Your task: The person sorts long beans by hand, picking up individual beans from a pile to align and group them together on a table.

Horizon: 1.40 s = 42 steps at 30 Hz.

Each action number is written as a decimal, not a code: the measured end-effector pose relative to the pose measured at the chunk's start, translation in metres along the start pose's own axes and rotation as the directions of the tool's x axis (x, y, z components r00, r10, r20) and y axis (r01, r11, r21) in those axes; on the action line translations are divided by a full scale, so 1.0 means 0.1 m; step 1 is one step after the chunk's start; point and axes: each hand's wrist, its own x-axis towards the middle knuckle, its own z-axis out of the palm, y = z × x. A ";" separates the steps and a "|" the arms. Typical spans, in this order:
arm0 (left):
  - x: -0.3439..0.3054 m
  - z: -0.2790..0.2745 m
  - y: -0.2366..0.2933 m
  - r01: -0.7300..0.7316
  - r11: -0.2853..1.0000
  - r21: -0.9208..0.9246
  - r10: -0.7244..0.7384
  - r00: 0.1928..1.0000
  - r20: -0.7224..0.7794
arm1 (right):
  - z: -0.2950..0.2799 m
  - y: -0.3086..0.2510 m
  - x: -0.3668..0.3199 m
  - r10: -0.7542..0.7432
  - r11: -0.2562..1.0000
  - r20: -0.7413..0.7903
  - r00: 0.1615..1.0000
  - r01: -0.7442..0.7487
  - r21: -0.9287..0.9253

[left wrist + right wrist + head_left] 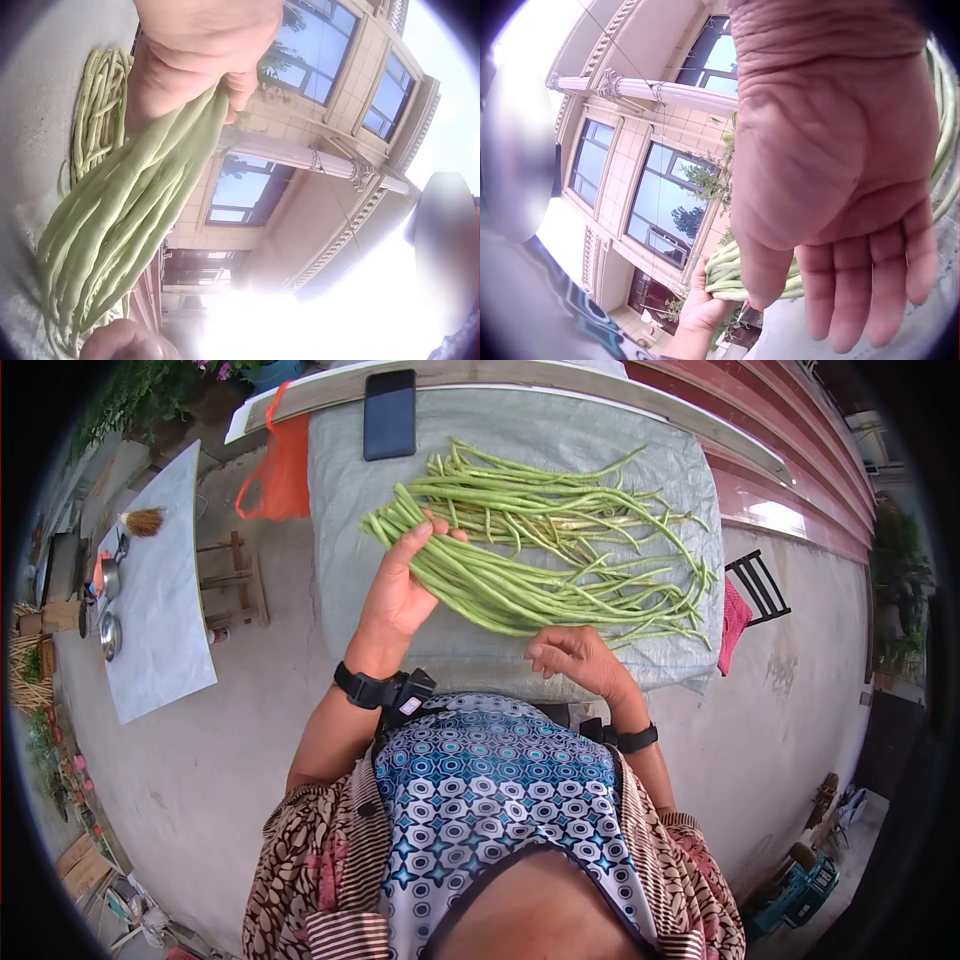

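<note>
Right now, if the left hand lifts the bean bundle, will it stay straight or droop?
Probably droops: the bundle is long thin pods, gripped at one end only by the left hand, and the loose beans beside it lie curved. Likely light for its length. Pods may slip out: no tie shows, and the right hand is open.

green beans [520,575], grey cloth [560,440], black phone [389,414]
</note>
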 end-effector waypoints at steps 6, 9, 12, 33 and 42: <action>0.16 0.52 -0.01 0.022 0.996 -0.082 -0.007 0.984 0.180 | 0.01 0.27 0.17 -0.059 0.880 0.277 0.959 -0.081 0.468; 0.13 0.62 -0.04 0.099 0.988 -0.121 -0.050 0.935 0.350 | 0.07 0.31 0.25 -0.377 0.389 -0.114 0.919 0.269 0.881; 0.03 0.57 -0.07 0.115 0.985 -0.130 -0.058 0.925 0.376 | 0.02 0.23 0.39 -0.364 -0.013 -0.370 0.854 0.393 0.919; 0.52 -0.44 -0.61 -0.062 0.961 -0.268 -0.053 0.914 -0.403 | -1.53 0.39 0.01 0.158 0.298 -0.784 0.600 0.728 0.617; 0.55 -0.29 -0.46 -0.090 0.932 -0.352 -0.082 0.892 -0.444 | -1.79 0.36 -0.32 0.027 0.877 -0.941 0.336 0.443 0.183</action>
